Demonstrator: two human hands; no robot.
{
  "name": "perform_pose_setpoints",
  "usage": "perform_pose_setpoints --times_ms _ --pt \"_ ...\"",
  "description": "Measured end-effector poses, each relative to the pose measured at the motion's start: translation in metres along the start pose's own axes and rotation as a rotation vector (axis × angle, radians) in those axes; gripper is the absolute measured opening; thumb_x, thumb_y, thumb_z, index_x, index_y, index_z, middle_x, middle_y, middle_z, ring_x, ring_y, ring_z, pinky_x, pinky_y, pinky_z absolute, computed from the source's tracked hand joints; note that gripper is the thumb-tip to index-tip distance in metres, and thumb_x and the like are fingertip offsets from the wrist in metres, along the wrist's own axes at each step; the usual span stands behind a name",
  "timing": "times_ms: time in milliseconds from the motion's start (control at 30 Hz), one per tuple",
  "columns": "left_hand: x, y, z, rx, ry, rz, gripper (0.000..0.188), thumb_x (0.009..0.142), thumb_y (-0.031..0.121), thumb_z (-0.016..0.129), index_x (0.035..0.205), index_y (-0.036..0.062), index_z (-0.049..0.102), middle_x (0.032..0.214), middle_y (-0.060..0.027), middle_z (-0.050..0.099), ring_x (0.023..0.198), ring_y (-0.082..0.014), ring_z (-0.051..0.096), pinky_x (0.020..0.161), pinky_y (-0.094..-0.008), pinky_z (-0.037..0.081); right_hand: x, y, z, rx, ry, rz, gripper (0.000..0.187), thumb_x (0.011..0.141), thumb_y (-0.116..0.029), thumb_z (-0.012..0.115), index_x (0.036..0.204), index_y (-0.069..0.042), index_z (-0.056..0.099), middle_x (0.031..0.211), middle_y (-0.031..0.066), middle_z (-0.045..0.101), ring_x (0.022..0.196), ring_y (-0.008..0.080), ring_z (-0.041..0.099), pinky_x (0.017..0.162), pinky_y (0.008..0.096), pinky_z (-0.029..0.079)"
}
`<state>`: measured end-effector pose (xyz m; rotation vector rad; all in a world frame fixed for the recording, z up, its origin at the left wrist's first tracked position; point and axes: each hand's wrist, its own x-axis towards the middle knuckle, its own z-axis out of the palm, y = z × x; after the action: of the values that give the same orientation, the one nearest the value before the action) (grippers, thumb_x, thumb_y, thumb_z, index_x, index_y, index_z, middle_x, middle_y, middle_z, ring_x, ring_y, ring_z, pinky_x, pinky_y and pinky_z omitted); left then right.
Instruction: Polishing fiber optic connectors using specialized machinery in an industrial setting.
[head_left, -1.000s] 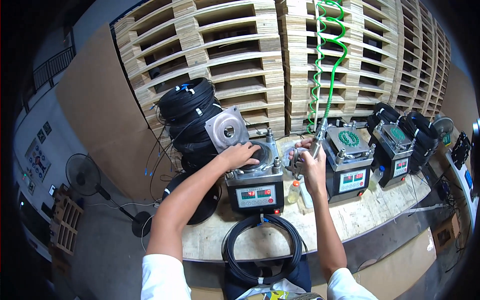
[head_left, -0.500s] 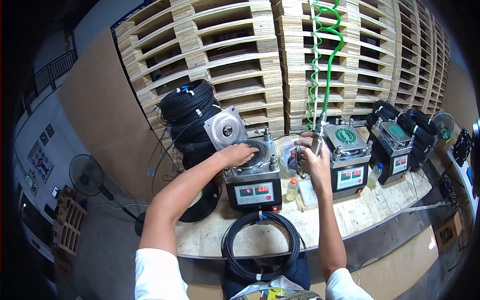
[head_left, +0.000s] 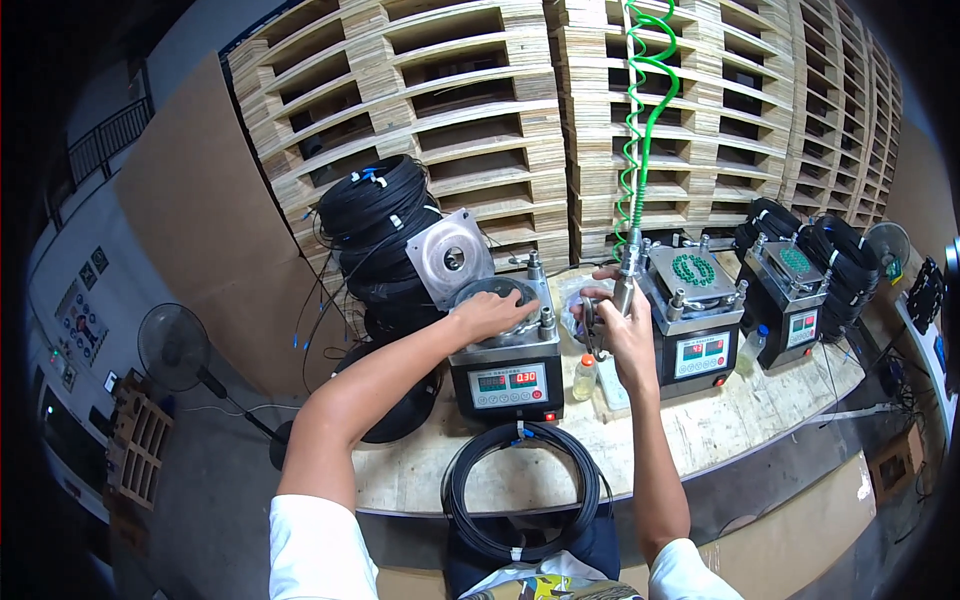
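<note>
My left hand [head_left: 493, 314] lies over the round dark disc [head_left: 466, 292] on top of the nearest polishing machine [head_left: 507, 385], its fingers spread on the surface. In my right hand [head_left: 628, 335] is a metal air blow gun [head_left: 625, 290], gripped upright just right of that machine. A green coiled air hose [head_left: 660, 110] runs up from the gun. Leaning behind the disc is a square metal plate [head_left: 432, 262] with a round hole. A coil of black cable [head_left: 462, 500] hangs over the bench's front edge, close to my body.
Two more polishing machines [head_left: 705, 355] [head_left: 803, 325] with green-dotted tops stand to the right. Between them and the near machine is an orange-capped bottle [head_left: 584, 380]. Stacked black cable coils [head_left: 375, 225] rise at the left. Wooden pallets [head_left: 480, 130] form the back; a fan [head_left: 172, 350] stands left.
My left hand has shifted slightly right and its fingers have spread on the disc. The blow gun in my right hand has moved a little left, and its hose has swung with it.
</note>
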<state>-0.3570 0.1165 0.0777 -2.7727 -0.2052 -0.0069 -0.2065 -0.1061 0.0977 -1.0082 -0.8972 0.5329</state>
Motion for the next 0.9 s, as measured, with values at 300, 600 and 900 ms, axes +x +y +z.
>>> perform_pose_setpoints --times_ms 300,600,900 --pt "0.002 -0.029 -0.004 -0.370 -0.088 -0.101 0.038 0.096 0.033 0.060 0.131 0.0187 0.058 0.119 -0.0167 0.060 0.109 -0.0405 0.062 0.092 -0.0491 0.051 0.000 -0.002 -0.002 0.078 0.051 0.084 0.032 0.089 0.001 0.046 0.121 -0.001 0.050 0.104 0.0156 0.064 0.080 0.0214 0.071 0.068 0.0318 0.058" --pt "0.010 -0.032 -0.003 -0.317 -0.133 -0.102 0.051 0.093 0.039 0.064 0.134 0.0175 0.045 0.123 -0.0168 0.055 0.110 -0.0409 0.061 0.091 -0.0502 0.050 0.003 0.005 0.001 0.071 0.018 0.062 0.035 0.088 0.002 0.044 0.123 0.001 0.047 0.105 0.0172 0.065 0.080 0.0228 0.071 0.070 0.0348 0.060" --pt "0.011 0.001 -0.012 0.009 -0.062 0.003 0.063 0.080 0.020 0.076 0.135 0.0207 0.045 0.129 -0.0179 0.050 0.101 -0.0423 0.065 0.076 -0.0489 0.058 0.002 0.006 0.003 0.078 0.014 0.037 0.031 0.089 0.000 0.047 0.120 0.003 0.049 0.104 0.0162 0.065 0.078 0.0213 0.070 0.069 0.0326 0.059"
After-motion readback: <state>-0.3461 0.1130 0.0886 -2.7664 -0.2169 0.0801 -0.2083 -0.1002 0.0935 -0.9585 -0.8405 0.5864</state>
